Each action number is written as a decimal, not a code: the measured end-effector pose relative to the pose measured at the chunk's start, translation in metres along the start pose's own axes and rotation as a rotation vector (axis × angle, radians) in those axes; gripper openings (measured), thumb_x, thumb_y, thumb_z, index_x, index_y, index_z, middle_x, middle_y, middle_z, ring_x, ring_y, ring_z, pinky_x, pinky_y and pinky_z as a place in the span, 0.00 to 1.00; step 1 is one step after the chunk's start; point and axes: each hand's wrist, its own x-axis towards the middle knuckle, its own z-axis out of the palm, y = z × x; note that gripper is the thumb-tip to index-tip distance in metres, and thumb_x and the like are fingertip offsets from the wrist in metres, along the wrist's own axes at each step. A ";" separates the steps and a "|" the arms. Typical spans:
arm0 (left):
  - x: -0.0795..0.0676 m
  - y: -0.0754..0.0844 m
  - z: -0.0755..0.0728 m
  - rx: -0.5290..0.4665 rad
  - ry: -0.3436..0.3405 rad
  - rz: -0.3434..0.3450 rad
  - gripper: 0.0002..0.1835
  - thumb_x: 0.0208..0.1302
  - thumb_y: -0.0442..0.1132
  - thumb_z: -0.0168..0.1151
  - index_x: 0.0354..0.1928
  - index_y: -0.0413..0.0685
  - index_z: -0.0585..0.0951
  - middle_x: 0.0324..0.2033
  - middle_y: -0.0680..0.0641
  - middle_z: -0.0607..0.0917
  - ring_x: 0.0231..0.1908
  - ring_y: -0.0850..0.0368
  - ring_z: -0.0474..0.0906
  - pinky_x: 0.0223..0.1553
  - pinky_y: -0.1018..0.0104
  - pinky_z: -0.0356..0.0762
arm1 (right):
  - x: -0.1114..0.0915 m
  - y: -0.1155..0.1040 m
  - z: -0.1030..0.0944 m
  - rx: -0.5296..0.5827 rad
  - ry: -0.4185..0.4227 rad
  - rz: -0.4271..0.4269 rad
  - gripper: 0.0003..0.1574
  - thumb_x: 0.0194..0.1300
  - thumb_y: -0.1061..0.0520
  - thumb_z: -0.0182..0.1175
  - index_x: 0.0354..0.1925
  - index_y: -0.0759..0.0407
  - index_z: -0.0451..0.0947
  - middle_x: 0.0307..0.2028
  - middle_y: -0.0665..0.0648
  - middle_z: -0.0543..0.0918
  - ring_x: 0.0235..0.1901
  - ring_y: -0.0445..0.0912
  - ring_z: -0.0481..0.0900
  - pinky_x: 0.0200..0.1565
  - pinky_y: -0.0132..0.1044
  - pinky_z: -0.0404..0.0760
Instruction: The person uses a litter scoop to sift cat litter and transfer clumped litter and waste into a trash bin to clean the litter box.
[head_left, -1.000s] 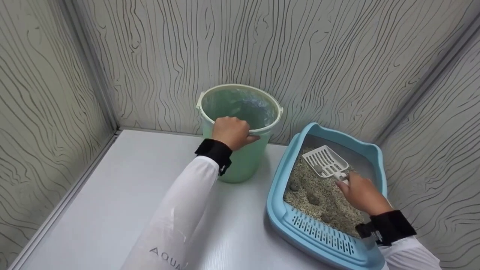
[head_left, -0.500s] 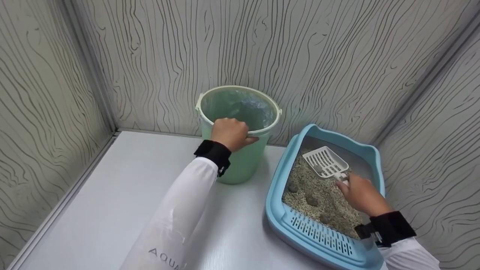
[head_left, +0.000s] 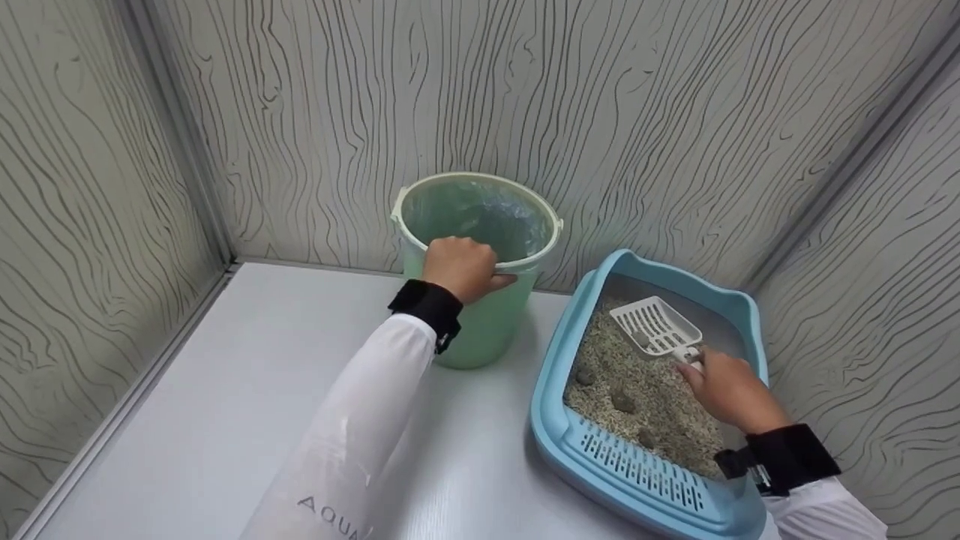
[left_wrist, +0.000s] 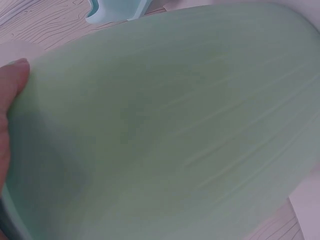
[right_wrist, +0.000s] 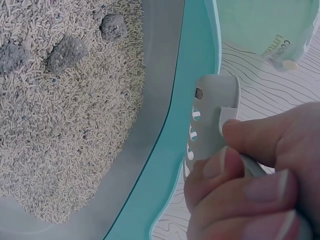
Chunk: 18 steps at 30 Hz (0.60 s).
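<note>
My left hand (head_left: 461, 266) grips the front rim of a pale green trash bin (head_left: 480, 330) lined with a clear plastic bag. In the left wrist view the bin's side (left_wrist: 165, 120) fills most of the picture, with the thumb (left_wrist: 15, 80) against it. My right hand (head_left: 731, 386) holds a white slotted litter scoop (head_left: 667, 319) by its handle, above the blue litter box (head_left: 551, 405). A grey clump (head_left: 641, 339) shows at the scoop's slots. In the right wrist view, thumb and curled fingers close round the handle below the scoop's head (right_wrist: 215, 100).
Several dark clumps (head_left: 622, 401) lie on the pellet litter (head_left: 600, 345) in the box. A perforated ledge (head_left: 645, 469) forms its near end. Bin and box stand side by side on a white table (head_left: 247, 375), against a wood-grain patterned wall (head_left: 315, 112).
The scoop and my right hand have shifted slightly to the right. My left hand keeps its hold on the bin's rim.
</note>
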 end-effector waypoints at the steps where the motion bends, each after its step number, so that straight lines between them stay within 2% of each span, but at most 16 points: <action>1: 0.000 0.000 0.000 0.003 0.002 -0.001 0.38 0.67 0.74 0.59 0.14 0.54 0.61 0.14 0.52 0.62 0.19 0.53 0.62 0.20 0.56 0.58 | 0.000 0.000 -0.001 -0.001 0.002 -0.001 0.18 0.80 0.51 0.55 0.44 0.68 0.75 0.32 0.61 0.82 0.30 0.50 0.80 0.37 0.51 0.79; 10: 0.000 0.001 -0.001 0.008 0.004 0.003 0.38 0.68 0.74 0.58 0.15 0.54 0.61 0.14 0.52 0.63 0.19 0.54 0.62 0.20 0.57 0.58 | 0.004 -0.008 -0.019 -0.004 0.005 0.015 0.20 0.80 0.50 0.54 0.46 0.69 0.76 0.31 0.59 0.81 0.28 0.48 0.78 0.34 0.47 0.76; 13: 0.000 0.001 -0.001 0.012 0.002 0.001 0.38 0.67 0.74 0.58 0.15 0.54 0.61 0.14 0.53 0.62 0.19 0.54 0.62 0.20 0.57 0.58 | 0.009 -0.016 -0.032 -0.005 0.004 0.001 0.25 0.81 0.49 0.53 0.50 0.73 0.77 0.35 0.64 0.84 0.31 0.50 0.81 0.36 0.50 0.78; 18: 0.001 -0.001 -0.001 0.009 -0.008 0.006 0.38 0.68 0.74 0.58 0.15 0.54 0.62 0.14 0.53 0.63 0.19 0.54 0.63 0.20 0.57 0.59 | 0.025 -0.041 -0.066 0.006 -0.014 -0.013 0.34 0.82 0.43 0.51 0.59 0.75 0.77 0.43 0.69 0.85 0.29 0.48 0.78 0.33 0.45 0.78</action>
